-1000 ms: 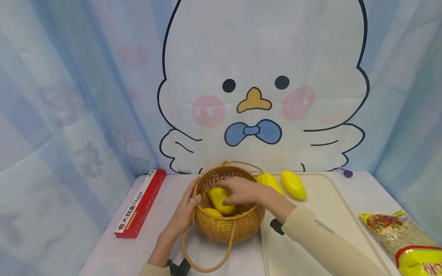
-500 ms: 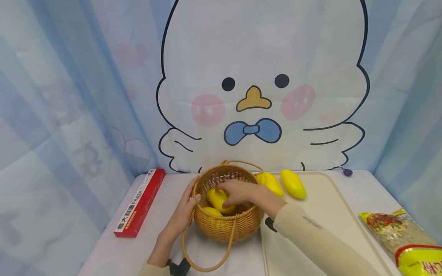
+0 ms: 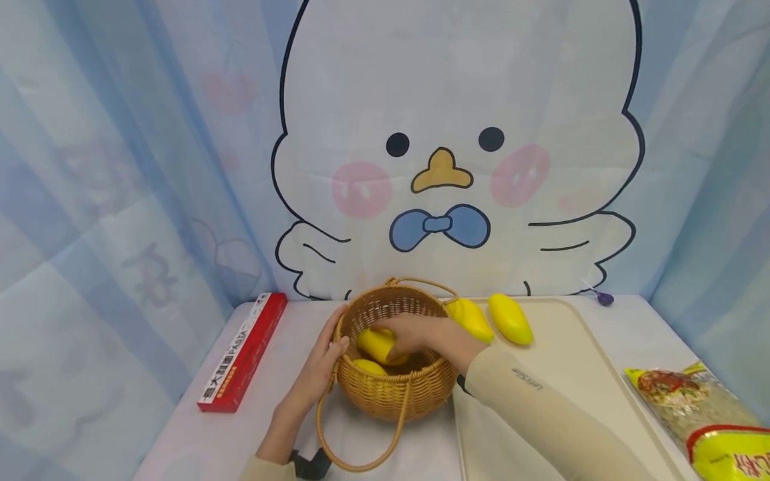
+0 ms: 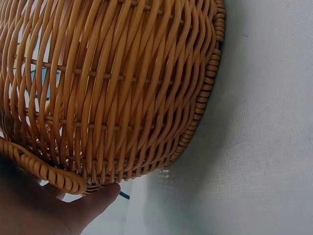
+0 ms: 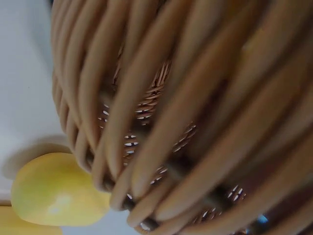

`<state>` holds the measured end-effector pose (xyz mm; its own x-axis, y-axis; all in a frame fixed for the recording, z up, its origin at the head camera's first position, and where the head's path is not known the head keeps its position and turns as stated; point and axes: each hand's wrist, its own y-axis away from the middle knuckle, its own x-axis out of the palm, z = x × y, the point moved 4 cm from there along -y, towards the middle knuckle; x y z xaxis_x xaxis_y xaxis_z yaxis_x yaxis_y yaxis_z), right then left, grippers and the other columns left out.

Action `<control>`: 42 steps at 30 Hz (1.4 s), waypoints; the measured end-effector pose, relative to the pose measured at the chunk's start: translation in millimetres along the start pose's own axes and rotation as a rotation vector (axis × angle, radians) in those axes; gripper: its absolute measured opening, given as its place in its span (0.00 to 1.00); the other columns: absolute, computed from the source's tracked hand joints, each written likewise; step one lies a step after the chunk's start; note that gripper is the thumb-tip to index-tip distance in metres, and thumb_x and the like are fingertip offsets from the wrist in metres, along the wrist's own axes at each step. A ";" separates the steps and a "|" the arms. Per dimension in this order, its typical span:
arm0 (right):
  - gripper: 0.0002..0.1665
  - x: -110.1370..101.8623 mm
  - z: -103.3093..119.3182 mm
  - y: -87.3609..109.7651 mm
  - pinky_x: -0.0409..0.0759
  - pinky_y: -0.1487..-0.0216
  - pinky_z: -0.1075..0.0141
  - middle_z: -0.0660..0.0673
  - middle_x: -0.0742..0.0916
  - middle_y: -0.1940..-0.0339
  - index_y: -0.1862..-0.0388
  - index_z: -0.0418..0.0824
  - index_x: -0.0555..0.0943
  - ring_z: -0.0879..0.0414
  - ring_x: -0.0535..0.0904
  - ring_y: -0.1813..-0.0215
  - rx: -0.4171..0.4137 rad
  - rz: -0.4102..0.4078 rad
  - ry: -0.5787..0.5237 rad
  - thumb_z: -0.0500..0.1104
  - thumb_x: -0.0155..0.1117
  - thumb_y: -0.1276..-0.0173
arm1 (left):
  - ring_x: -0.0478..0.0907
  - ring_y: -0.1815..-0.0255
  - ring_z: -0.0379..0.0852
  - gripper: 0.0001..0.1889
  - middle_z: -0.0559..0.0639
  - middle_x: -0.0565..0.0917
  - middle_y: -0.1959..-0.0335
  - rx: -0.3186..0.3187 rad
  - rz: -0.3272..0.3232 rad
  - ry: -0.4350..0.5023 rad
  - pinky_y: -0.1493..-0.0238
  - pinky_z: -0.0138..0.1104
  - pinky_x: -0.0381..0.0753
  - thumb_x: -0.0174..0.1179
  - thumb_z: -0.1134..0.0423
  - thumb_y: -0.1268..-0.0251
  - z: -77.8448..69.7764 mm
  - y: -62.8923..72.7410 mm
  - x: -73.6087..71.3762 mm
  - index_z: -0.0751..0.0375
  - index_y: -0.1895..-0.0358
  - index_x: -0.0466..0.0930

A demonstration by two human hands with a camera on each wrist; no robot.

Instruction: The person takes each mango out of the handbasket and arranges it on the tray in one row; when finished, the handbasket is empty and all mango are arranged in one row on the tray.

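A round wicker basket (image 3: 397, 397) stands on the table with its handles hanging outward. My left hand (image 3: 321, 366) grips its rim on the left side; the left wrist view shows the thumb (image 4: 100, 200) against the weave. Inside the basket, my right hand (image 3: 414, 333) holds a yellow mango (image 3: 374, 344), with its fingertips partly hidden behind the fruit. A second mango (image 3: 369, 367) lies lower in the basket near the front wall. In the right wrist view the basket's weave (image 5: 156, 127) hides the right hand.
Right of the basket lies a beige tray (image 3: 535, 394) with two yellow mangoes at its far end, one (image 3: 470, 319) beside the basket and one (image 3: 510, 319) farther right. A red pasta box (image 3: 243, 354) lies left, a noodle bag (image 3: 700, 414) right.
My right hand has settled deeper over the mango in the basket, and its forearm has shifted left. The left hand stays on the rim; the basket has hardly moved.
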<state>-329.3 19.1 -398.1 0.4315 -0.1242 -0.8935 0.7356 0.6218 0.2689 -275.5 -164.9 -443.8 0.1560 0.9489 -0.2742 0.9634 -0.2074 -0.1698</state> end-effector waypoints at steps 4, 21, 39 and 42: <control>0.42 1.4 -0.6 -1.7 0.70 0.27 0.50 0.47 0.75 0.27 0.24 0.55 0.65 0.49 0.72 0.29 0.013 0.005 0.004 0.48 0.70 0.35 | 0.47 0.17 0.52 0.30 0.37 0.50 0.19 -0.008 -0.004 -0.003 0.21 0.60 0.49 0.43 0.54 0.21 0.5 -0.7 0.0 0.24 0.23 0.47; 0.44 1.7 -2.0 0.2 0.72 0.29 0.50 0.50 0.77 0.30 0.25 0.59 0.66 0.51 0.73 0.32 0.019 -0.002 0.066 0.46 0.72 0.39 | 0.48 0.18 0.53 0.29 0.36 0.50 0.19 0.002 0.009 0.008 0.22 0.59 0.52 0.45 0.49 0.22 2.1 -3.2 2.6 0.22 0.24 0.46; 0.45 -18.0 -5.0 13.3 0.71 0.28 0.53 0.49 0.77 0.29 0.25 0.52 0.66 0.49 0.72 0.30 -0.101 -0.117 0.047 0.43 0.72 0.40 | 0.47 0.17 0.51 0.30 0.37 0.50 0.19 -0.002 -0.005 -0.001 0.21 0.59 0.49 0.43 0.55 0.21 1.7 0.1 -0.4 0.24 0.23 0.47; 0.44 -20.5 -4.5 17.4 0.73 0.31 0.54 0.50 0.77 0.29 0.25 0.53 0.66 0.50 0.73 0.31 -0.100 -0.123 0.028 0.43 0.71 0.40 | 0.47 0.17 0.52 0.30 0.38 0.50 0.19 -0.002 -0.001 0.000 0.21 0.59 0.49 0.43 0.55 0.21 1.8 0.0 0.0 0.23 0.24 0.47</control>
<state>-327.8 35.9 -376.7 0.3261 -0.1834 -0.9274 0.7256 0.6774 0.1212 -275.9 -165.3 -445.5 0.1549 0.9493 -0.2736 0.9639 -0.2059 -0.1686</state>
